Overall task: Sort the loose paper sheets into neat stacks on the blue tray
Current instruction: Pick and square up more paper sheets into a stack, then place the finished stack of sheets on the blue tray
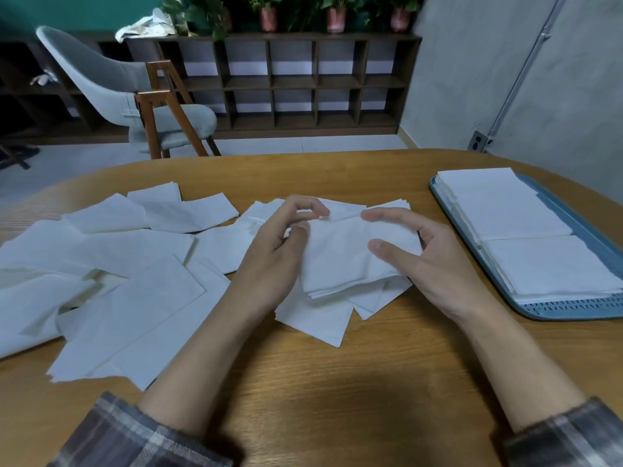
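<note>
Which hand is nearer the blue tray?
Right. The right hand holds the stack just left of the tray; the left hand grips the stack's other side, farther away.

A rounded wooden table (337, 382) fills the foreground. Behind it, a grey chair (111, 82) with wooden legs stands on a pale floor (303, 144) before a dark cubby shelf (293, 82) topped with potted plants (268, 15). The grey wall (472, 79) at right carries a conduit (526, 62) and a socket (478, 140).
</note>
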`<state>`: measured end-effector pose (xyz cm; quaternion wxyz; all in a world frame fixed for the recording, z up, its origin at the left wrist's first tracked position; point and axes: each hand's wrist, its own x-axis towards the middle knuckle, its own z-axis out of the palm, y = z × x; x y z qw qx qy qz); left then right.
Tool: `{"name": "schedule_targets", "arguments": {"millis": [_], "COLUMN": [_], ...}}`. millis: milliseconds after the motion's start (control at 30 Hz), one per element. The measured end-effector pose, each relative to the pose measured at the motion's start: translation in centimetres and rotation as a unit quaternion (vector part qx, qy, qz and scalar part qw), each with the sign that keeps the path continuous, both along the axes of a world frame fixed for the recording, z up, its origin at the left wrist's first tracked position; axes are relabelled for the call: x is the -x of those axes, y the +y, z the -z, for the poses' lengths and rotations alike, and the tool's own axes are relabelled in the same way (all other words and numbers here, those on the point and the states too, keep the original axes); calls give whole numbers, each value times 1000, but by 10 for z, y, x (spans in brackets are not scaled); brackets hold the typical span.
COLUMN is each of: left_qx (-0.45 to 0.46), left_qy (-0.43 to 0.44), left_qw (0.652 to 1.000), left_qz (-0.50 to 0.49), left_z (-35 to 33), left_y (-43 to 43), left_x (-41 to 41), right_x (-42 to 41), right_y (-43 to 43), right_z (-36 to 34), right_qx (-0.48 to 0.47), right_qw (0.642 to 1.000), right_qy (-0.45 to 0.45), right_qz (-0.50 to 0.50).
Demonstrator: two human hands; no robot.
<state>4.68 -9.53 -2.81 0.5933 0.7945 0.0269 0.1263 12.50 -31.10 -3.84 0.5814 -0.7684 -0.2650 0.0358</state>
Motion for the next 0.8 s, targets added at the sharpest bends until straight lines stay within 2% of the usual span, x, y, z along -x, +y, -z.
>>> {"name": "schedule_targets", "arguments": {"millis": [133, 300, 433, 567, 800], "left_qx": [32, 24, -37, -43, -74], "left_qy": [31, 2, -33, -33, -42], "left_qw": [998, 998, 997, 996, 995], "left_qz": [41, 65, 64, 66, 52], "left_z": [0, -2, -10, -13, -11], "left_y": [-6, -8, -16, -35, -90], "left_x": [1, 2, -2, -18, -57], "right_x": [-1, 2, 4, -3, -26], "right_y": [-1, -8, -23, -46, -107], "right_z": [0, -6, -13, -21, -36], "right_qx": [-14, -34, -6, 65, 72], "right_qw": [1000, 999, 1000, 998, 996], "right_qy": [-6, 7, 10, 17, 12], "right_qz": [10, 2, 4, 18, 48]}}
